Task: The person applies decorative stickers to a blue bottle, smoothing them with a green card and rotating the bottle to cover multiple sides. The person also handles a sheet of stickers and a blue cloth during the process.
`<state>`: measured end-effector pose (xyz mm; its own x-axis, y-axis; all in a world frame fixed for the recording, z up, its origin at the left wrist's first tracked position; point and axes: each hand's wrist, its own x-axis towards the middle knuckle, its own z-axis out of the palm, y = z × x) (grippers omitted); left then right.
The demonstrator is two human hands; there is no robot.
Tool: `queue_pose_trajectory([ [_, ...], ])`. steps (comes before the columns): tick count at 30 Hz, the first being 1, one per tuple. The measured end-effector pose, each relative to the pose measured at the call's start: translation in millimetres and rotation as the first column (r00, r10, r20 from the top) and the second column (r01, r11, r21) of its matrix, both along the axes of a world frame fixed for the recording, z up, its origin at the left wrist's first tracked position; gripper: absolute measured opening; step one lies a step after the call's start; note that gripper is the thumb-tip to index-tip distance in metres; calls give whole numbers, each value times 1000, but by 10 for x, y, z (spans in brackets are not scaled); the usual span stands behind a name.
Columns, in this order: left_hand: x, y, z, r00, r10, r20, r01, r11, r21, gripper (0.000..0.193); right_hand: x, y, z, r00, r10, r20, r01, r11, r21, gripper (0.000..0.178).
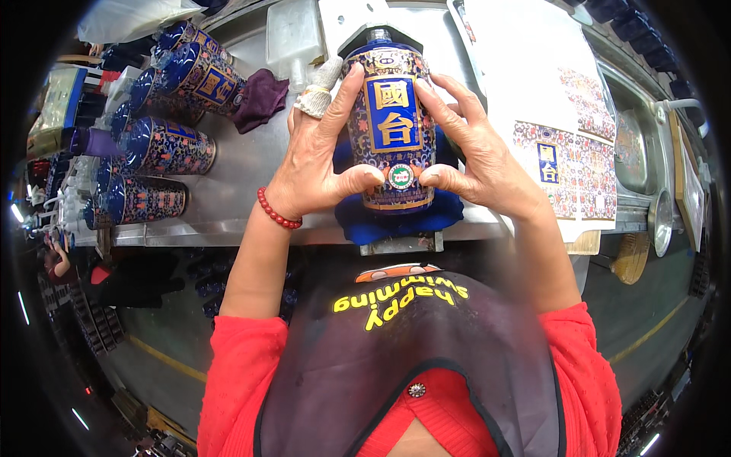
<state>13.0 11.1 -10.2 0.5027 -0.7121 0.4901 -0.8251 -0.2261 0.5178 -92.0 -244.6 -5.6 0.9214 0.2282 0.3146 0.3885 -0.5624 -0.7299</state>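
A blue bottle (392,114) with dense floral patterning and gold characters lies face up, its neck pointing away from me. Under it is a dark blue cloth pad (365,223) on a stand at the bench edge. My left hand (314,156) clasps the bottle's left side, with whitish wraps on some fingers. On the opposite side, my right hand (483,160) holds it with fingers along the edge. Both thumbs rest on the lower front, flanking a round green-and-white emblem (401,176). The bottle's underside is hidden.
Several similar blue bottles (171,145) lie on the bench at left, beside a dark purple cloth (260,99). A clear plastic container (293,34) stands behind. Printed decal sheets (560,164) cover the right side, near a metal sink (630,145).
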Motion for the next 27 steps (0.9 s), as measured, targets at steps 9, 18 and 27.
queue_pose_trajectory([
  [9,-52,7,67,1000,-8,30,7,999,32,113,-30,-69,49,996,39,-82,-45,996,-73,110],
  [18,-107,12,49,1000,-5,2,5,1000,30,111,-75,-36,105,992,39,-118,-47,997,-66,106],
  [27,-133,23,22,1000,-16,17,15,999,30,112,-229,9,89,1000,23,-12,-24,990,-137,88],
])
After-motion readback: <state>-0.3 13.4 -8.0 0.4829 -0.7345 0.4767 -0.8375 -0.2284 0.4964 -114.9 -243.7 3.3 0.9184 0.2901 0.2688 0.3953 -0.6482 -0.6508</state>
